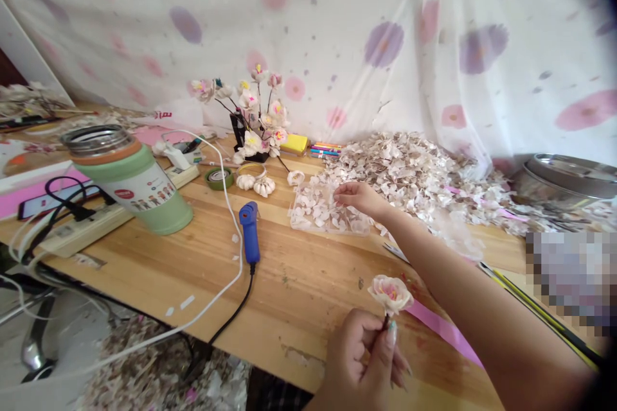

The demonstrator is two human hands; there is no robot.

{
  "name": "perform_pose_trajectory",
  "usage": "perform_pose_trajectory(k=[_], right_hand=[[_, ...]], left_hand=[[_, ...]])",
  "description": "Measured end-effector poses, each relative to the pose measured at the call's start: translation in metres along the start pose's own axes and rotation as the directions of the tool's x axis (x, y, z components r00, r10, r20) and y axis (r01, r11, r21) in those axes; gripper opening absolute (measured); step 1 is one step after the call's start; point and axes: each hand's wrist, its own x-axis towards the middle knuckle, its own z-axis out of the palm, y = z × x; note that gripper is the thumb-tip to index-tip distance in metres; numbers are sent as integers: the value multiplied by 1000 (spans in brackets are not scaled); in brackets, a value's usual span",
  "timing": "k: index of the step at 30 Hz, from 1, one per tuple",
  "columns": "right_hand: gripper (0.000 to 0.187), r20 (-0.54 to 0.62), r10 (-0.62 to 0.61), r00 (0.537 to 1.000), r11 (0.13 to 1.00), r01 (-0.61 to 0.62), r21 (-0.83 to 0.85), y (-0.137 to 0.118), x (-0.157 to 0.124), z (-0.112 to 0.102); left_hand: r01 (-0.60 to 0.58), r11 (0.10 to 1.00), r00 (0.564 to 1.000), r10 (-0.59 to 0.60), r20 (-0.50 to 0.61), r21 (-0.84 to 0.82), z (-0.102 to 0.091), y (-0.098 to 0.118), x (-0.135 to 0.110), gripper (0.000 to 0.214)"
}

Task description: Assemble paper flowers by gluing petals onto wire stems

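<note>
Low in the view, my left hand (pixel 364 356) pinches the thin dark stem of an artificial flower (pixel 389 294) between thumb and fingers. The flower stands upright, with cream-white petals and a pink and yellow centre. Farther off, my right hand (pixel 355 198) reaches over a shallow clear tray (pixel 308 226) of loose white petals (pixel 315 202). Its fingers are bent and close together at the petals; whatever lies between the fingertips is hidden. A pink ribbon (pixel 446 332) runs along the table beneath my right forearm.
A blue hot glue gun (pixel 249 231) with a black cord lies left of centre, beside a white cable (pixel 234 218). A green tumbler (pixel 139 186) stands at left by a power strip (pixel 87 231). Behind are finished flowers (pixel 260 115), a big petal heap (pixel 395 164) and metal bowls (pixel 569 180).
</note>
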Motion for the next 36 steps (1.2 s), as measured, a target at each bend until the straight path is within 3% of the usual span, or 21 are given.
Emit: perform_pose_trajectory(k=[5, 8, 11, 17, 22, 36], right_hand=[[27, -62, -177, 982, 956, 156, -248, -1, 1, 4], [23, 97, -333, 938, 867, 346, -359, -12, -5, 8], [16, 240, -391, 889, 771, 459, -441, -22, -9, 14], [25, 228, -398, 888, 674, 452, -584, -24, -8, 13], [25, 347, -428, 834, 613, 551, -567, -25, -10, 12], [18, 372, -396, 840, 594, 543, -594, -32, -10, 12]], left_hand=[[14, 1000, 1000, -14, 17, 3, -2, -1, 0, 51], [18, 1000, 998, -18, 57, 12, -3, -2, 2, 51], [16, 1000, 998, -16, 67, 11, -4, -4, 2, 52], [4, 1000, 997, -5, 83, 16, -5, -6, 2, 52], [31, 999, 996, -31, 80, 8, -3, -5, 1, 51], [17, 1000, 997, -18, 70, 20, -3, -5, 1, 51]])
